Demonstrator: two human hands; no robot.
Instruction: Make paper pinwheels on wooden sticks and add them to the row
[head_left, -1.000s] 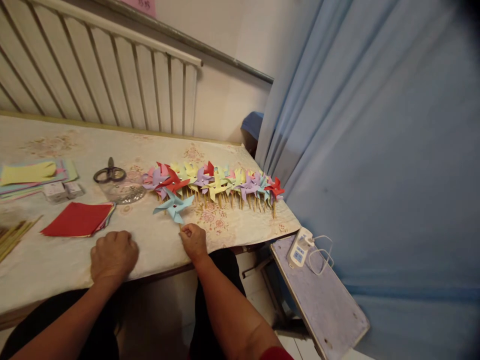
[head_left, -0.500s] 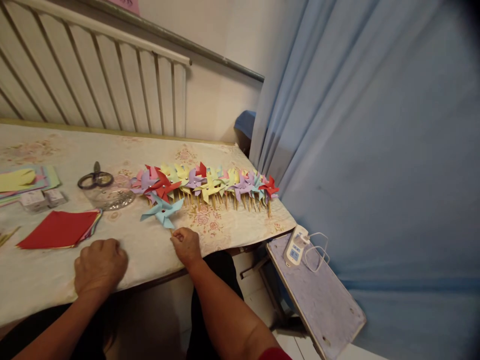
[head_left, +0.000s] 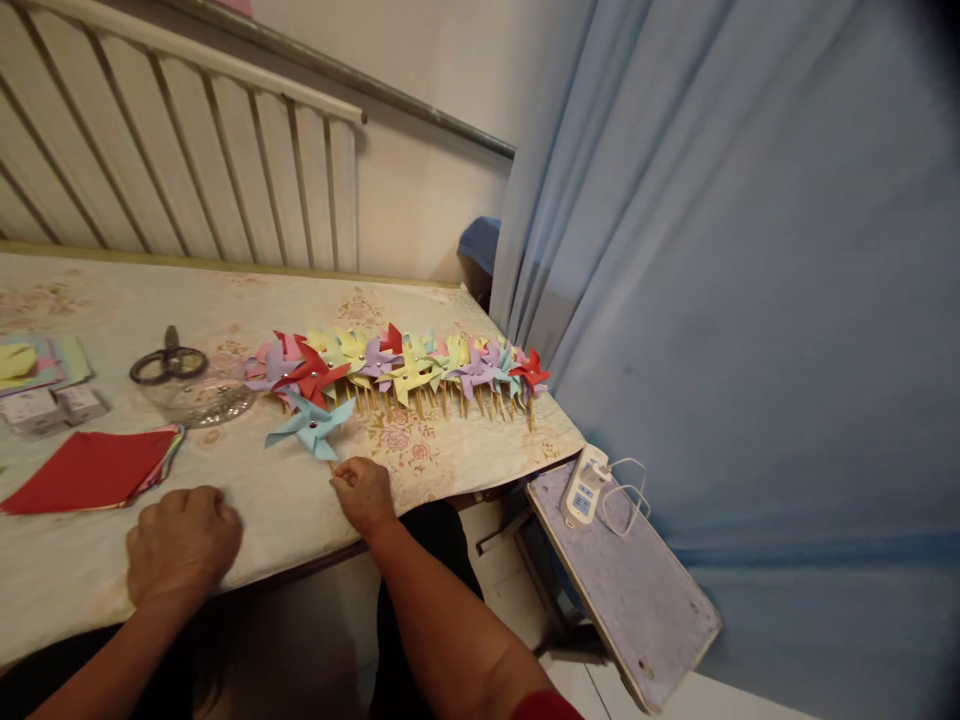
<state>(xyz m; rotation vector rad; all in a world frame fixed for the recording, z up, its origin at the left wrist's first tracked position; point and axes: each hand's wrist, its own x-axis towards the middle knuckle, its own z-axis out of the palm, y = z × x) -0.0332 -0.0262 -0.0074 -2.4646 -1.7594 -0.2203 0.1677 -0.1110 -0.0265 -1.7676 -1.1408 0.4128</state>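
Note:
My right hand [head_left: 364, 494] pinches the stick of a light blue paper pinwheel [head_left: 313, 426] near the table's front edge. The pinwheel's vanes face up toward me, left of the fingers. My left hand [head_left: 184, 545] rests as a loose fist on the tablecloth, knuckles up; nothing shows in it, though its palm side is hidden. Just beyond that fist lies a stack of paper squares [head_left: 94, 470], red on top. Past the blue pinwheel, a row of finished pinwheels [head_left: 412, 372] in red, yellow, purple, pink and blue lies across the table.
Scissors [head_left: 171, 362] lie beside a clear dish of small shiny pieces [head_left: 214, 404]. Small clear boxes [head_left: 81, 404] and coloured paper sheets [head_left: 71, 358] are at the left. A power strip [head_left: 585, 487] sits on a low stool [head_left: 637, 600] at the right, before a blue curtain [head_left: 750, 300].
The view has turned slightly right, so the table items appear farther left. Both hands keep nearly the same pose, and the blue pinwheel stays in my right hand.

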